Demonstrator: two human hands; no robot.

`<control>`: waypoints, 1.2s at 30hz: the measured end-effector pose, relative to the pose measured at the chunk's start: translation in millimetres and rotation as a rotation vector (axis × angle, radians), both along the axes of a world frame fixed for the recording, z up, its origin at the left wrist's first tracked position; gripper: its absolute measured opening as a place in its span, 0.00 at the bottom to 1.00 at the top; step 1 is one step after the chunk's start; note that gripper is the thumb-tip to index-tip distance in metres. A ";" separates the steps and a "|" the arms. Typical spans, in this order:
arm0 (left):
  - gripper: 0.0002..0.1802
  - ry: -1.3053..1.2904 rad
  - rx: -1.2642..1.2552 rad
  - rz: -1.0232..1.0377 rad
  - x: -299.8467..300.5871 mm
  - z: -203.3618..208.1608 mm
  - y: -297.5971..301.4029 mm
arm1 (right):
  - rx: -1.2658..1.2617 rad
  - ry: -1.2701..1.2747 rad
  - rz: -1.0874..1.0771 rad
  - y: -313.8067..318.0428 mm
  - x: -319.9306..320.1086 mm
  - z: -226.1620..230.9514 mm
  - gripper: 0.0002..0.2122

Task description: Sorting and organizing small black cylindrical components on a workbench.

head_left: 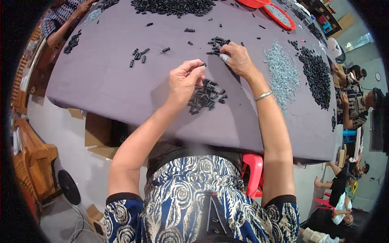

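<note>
My left hand [184, 81] is closed in a pinch, with a small black plastic piece [204, 65] showing at its fingertips. Below it lies a loose heap of short black tubular pieces [204, 97]. My right hand [239, 60] reaches to a smaller cluster of black pieces [219, 42], its fingers drawn together. Whatever lies between those fingers is hidden. A whitish wrap [224, 58] covers one of its digits. Several more black pieces [139, 55] are scattered left of my hands.
On the grey-covered table [109, 81], a silvery pile of small parts [281, 73] and a long black pile [314, 77] lie right. Another black heap [174, 6] is at the far side, near a red basin [279, 17]. Other people sit around; a cardboard box [99, 133] stands below.
</note>
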State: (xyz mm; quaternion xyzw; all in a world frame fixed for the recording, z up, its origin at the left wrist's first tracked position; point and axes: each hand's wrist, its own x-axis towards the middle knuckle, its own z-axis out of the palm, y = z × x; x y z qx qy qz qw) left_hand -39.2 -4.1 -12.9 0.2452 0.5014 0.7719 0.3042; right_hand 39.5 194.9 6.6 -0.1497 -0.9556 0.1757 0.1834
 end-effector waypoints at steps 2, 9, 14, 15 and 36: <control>0.09 0.012 0.002 -0.032 0.9 0.5 -0.9 | 0.066 0.045 0.043 -2.1 0.4 1.0 0.06; 0.07 0.086 -0.017 -0.115 5.8 3.3 -2.9 | -0.670 0.077 0.109 -35.9 28.1 18.1 0.06; 0.06 0.093 0.010 -0.162 9.6 3.3 -2.4 | -1.025 0.175 0.185 -57.7 45.3 23.5 0.04; 0.06 0.098 0.024 -0.163 9.7 3.4 -2.1 | -1.057 0.211 0.185 -59.5 46.4 21.2 0.04; 0.08 0.288 -0.047 -0.127 10.9 -3.6 -3.3 | -0.267 0.274 0.160 -76.7 48.2 30.6 0.07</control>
